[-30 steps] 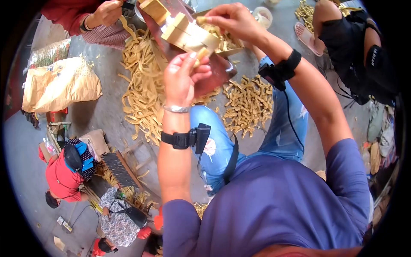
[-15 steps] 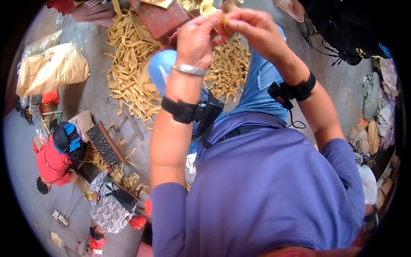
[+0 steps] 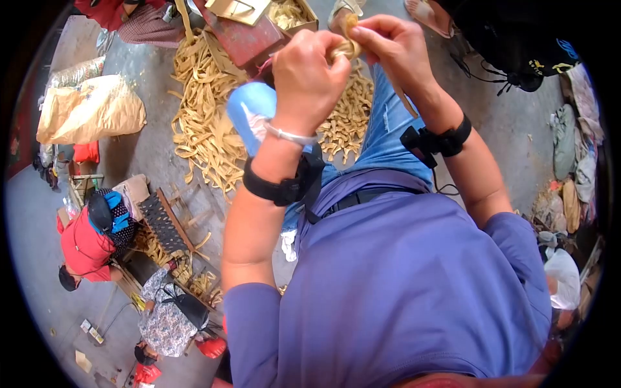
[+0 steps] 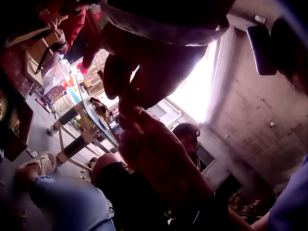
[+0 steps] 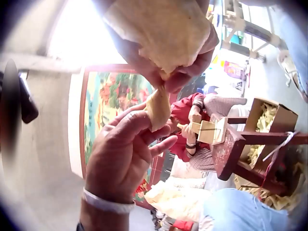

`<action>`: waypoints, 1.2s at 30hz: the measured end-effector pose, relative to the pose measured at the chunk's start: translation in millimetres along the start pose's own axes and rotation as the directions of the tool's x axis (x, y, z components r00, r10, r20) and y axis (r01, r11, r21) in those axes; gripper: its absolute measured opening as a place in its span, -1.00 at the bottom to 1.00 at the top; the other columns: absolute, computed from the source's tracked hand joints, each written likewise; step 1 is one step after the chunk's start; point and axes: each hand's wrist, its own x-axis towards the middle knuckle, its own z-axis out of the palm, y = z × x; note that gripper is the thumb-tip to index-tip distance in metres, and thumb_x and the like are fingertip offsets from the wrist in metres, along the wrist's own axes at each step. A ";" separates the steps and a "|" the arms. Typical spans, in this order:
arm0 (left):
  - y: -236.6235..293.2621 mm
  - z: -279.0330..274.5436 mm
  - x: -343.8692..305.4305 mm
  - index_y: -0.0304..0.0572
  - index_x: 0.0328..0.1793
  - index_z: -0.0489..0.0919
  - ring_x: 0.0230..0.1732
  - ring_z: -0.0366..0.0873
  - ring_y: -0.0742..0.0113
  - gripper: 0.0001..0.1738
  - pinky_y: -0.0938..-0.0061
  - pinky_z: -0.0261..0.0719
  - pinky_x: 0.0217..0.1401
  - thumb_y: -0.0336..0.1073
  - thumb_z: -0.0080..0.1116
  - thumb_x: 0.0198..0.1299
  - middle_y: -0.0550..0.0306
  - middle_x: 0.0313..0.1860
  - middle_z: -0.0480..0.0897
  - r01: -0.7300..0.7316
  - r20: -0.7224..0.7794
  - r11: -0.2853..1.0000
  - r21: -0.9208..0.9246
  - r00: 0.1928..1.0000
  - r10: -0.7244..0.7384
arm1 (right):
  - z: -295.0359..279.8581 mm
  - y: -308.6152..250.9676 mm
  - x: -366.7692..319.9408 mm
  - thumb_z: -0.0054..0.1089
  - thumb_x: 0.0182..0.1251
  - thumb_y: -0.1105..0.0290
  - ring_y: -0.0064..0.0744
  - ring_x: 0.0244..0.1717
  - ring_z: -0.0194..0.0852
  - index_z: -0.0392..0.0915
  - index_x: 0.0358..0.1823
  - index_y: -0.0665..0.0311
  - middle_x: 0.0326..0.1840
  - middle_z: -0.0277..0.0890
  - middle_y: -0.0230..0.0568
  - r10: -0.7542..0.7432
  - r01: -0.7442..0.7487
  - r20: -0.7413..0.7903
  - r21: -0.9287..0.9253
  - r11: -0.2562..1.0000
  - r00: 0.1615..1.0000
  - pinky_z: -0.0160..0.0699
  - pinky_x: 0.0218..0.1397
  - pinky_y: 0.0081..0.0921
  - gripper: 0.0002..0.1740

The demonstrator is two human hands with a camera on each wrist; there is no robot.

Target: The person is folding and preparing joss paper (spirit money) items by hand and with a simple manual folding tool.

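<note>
A tan, pliable strip (image 3: 344,49) is stretched between both hands in front of the knees. My left hand (image 3: 307,81), with a bracelet at its wrist, pinches one twisted end. The right hand (image 3: 398,55) pinches the strip close beside it, and a thin length hangs below. In the right wrist view the left hand (image 5: 122,149) holds a folded piece (image 5: 158,109) between thumb and fingers, while a broad part of the strip (image 5: 161,31) covers much of the right hand (image 5: 195,70). Both hands are dark in the left wrist view.
Loose strips (image 3: 204,119) lie heaped on the floor, with short knotted pieces (image 3: 347,116) beside them. A red bench (image 3: 249,40) and a cardboard box (image 3: 303,26) stand ahead. A paper sack (image 3: 90,110) lies left; several people sit around.
Both hands have come back from the bench and box toward the body and together. The left hand has turned, its knuckles now up, and the strip is now held between both hands.
</note>
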 end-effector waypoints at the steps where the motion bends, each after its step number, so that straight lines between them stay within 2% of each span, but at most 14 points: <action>1: 5.8 -0.2 -1.5 -0.12 -0.39 0.64 -0.42 0.53 0.10 -0.90 0.20 0.42 -0.15 -0.31 0.17 -0.01 0.09 -0.49 0.55 -0.016 0.011 0.998 0.068 1.000 0.015 | 3.0 3.0 2.8 0.40 0.17 0.36 -0.70 -0.58 0.43 0.67 -0.32 0.37 -0.53 0.59 -0.35 0.052 -0.048 -0.056 0.070 0.996 0.997 0.37 -0.56 -0.77 -0.80; 2: 3.4 3.2 -3.7 -0.07 -0.39 0.63 -0.35 0.52 0.15 -0.92 0.21 0.31 -0.01 -0.31 0.16 0.02 0.11 -0.46 0.56 -0.130 -0.010 0.984 0.124 0.991 0.132 | 1.1 6.7 4.1 0.41 0.15 0.36 -0.70 -0.59 0.43 0.68 -0.30 0.38 -0.53 0.59 -0.35 0.097 -0.096 -0.046 0.027 0.995 0.994 0.37 -0.56 -0.76 -0.78; 4: -0.9 7.3 -8.0 -0.05 -0.40 0.60 -0.31 0.53 0.16 -0.94 0.19 0.28 0.05 -0.30 0.19 0.00 0.14 -0.43 0.57 -0.180 0.000 0.957 0.229 0.983 0.185 | -0.1 14.6 4.5 0.43 0.13 0.36 -0.72 -0.56 0.43 0.68 -0.29 0.40 -0.51 0.61 -0.34 0.078 -0.076 0.023 -0.092 0.993 0.997 0.36 -0.53 -0.76 -0.76; 7: -10.4 5.7 -9.3 -0.07 -0.34 0.63 -0.43 0.57 0.23 -0.91 0.37 0.43 -0.19 -0.35 0.26 -0.03 0.20 -0.49 0.61 -0.141 -0.048 0.971 0.193 0.987 0.152 | -4.5 4.1 -4.0 0.45 0.12 0.35 -0.74 -0.53 0.42 0.68 -0.32 0.39 -0.51 0.61 -0.35 0.150 -0.156 0.179 0.018 0.988 0.972 0.35 -0.51 -0.76 -0.77; 10: -8.9 1.7 -9.1 -0.07 -0.33 0.61 -0.41 0.58 0.28 -0.89 0.37 0.41 -0.16 -0.35 0.27 -0.04 0.25 -0.48 0.62 -0.112 -0.043 0.972 0.206 0.991 0.123 | -4.6 20.1 -6.8 0.42 0.14 0.33 -0.76 -0.51 0.39 0.70 -0.31 0.36 -0.48 0.62 -0.37 0.083 -0.114 0.287 0.093 0.989 0.954 0.32 -0.50 -0.76 -0.78; 14: -4.9 -0.7 -19.1 -0.06 -0.27 0.57 -0.43 0.58 0.33 -0.79 0.39 0.38 -0.10 -0.37 0.31 -0.09 0.31 -0.48 0.62 -0.093 0.038 0.978 0.188 0.996 0.087 | -14.5 10.7 -7.3 0.28 0.05 0.51 -0.74 -0.45 0.44 0.65 -0.30 0.40 -0.46 0.58 -0.40 0.143 0.015 0.411 -0.358 0.933 0.900 0.43 -0.38 -0.73 -0.83; 17: -6.8 4.6 -22.1 -0.07 -0.25 0.55 -0.43 0.59 0.37 -0.76 0.42 0.40 -0.11 -0.42 0.31 -0.09 0.30 -0.48 0.63 -0.075 -0.010 0.984 0.161 0.997 0.077 | -17.3 14.9 -11.2 0.17 0.02 0.57 -0.71 -0.41 0.46 0.59 -0.23 0.40 -0.47 0.53 -0.44 0.238 -0.194 0.406 -0.146 0.970 0.882 0.45 -0.35 -0.71 -0.77; 18: -6.7 6.8 -23.0 -0.08 -0.24 0.55 -0.43 0.59 0.38 -0.76 0.42 0.43 -0.13 -0.44 0.31 -0.08 0.28 -0.48 0.63 -0.060 -0.036 0.989 0.139 0.997 0.066 | -14.3 16.2 -12.4 0.15 0.02 0.57 -0.71 -0.41 0.46 0.56 -0.19 0.39 -0.47 0.53 -0.45 0.183 -0.188 0.356 -0.023 0.982 0.916 0.45 -0.36 -0.71 -0.74; 21: -13.5 17.8 -32.7 -0.14 -0.24 0.55 -0.44 0.61 0.37 -0.78 0.47 0.52 -0.27 -0.50 0.28 -0.05 0.22 -0.47 0.63 0.181 0.056 0.979 -0.090 0.983 -0.177 | -3.7 9.0 -17.0 0.13 0.09 0.58 -0.72 -0.39 0.48 0.46 -0.05 0.31 -0.39 0.59 -0.40 0.111 -0.179 0.230 0.300 0.937 0.967 0.42 -0.42 -0.73 -0.67; 24: -15.1 9.3 -31.5 -0.19 -0.24 0.56 -0.45 0.60 0.36 -0.79 0.52 0.54 -0.39 -0.52 0.28 -0.04 0.17 -0.48 0.63 0.088 -0.130 0.995 -0.044 0.987 -0.094 | -5.5 -7.8 -24.1 0.19 0.19 0.54 -0.74 -0.42 0.46 0.47 -0.08 0.32 -0.26 0.63 -0.32 0.294 -0.325 0.277 0.074 0.943 0.915 0.40 -0.46 -0.76 -0.75; 28: -12.7 4.5 -34.8 -0.18 -0.34 0.59 -0.45 0.58 0.37 -0.87 0.49 0.51 -0.28 -0.46 0.32 -0.04 0.20 -0.46 0.63 0.046 -0.076 0.999 0.001 0.996 -0.046 | -0.9 6.7 -24.9 0.14 0.37 0.45 -0.77 -0.57 0.35 0.49 0.17 0.32 -0.17 0.64 -0.31 0.269 -0.293 0.135 0.217 0.931 0.954 0.36 -0.52 -0.81 -0.65; 29: -11.9 4.7 -35.6 -0.15 -0.39 0.59 -0.44 0.57 0.33 -0.88 0.41 0.48 -0.11 -0.46 0.32 -0.05 0.22 -0.46 0.61 0.062 -0.073 0.998 0.012 0.995 -0.061 | 4.1 7.5 -26.9 0.11 0.40 0.44 -0.76 -0.59 0.35 0.49 0.21 0.28 -0.21 0.63 -0.33 0.256 -0.272 0.101 0.206 0.940 0.961 0.36 -0.54 -0.81 -0.63; 33: -5.6 4.3 -33.2 -0.08 -0.43 0.56 -0.42 0.53 0.26 -0.86 0.25 0.36 0.11 -0.49 0.30 -0.09 0.23 -0.51 0.58 -0.129 -0.078 0.989 0.070 0.988 0.134 | 8.5 7.8 -30.4 0.18 0.37 0.36 -0.74 -0.61 0.35 0.52 0.15 0.33 -0.35 0.59 -0.37 0.300 -0.309 0.072 0.223 0.925 0.951 0.39 -0.55 -0.77 -0.63; 36: -3.4 8.5 -37.1 -0.07 -0.43 0.56 -0.43 0.53 0.28 -0.85 0.26 0.37 0.09 -0.49 0.31 -0.08 0.25 -0.53 0.56 -0.125 -0.077 0.990 0.064 0.989 0.130 | 9.0 17.6 -28.7 0.25 0.32 0.36 -0.73 -0.58 0.40 0.57 0.06 0.36 -0.41 0.60 -0.37 0.395 -0.390 -0.002 0.154 0.908 0.919 0.40 -0.54 -0.77 -0.66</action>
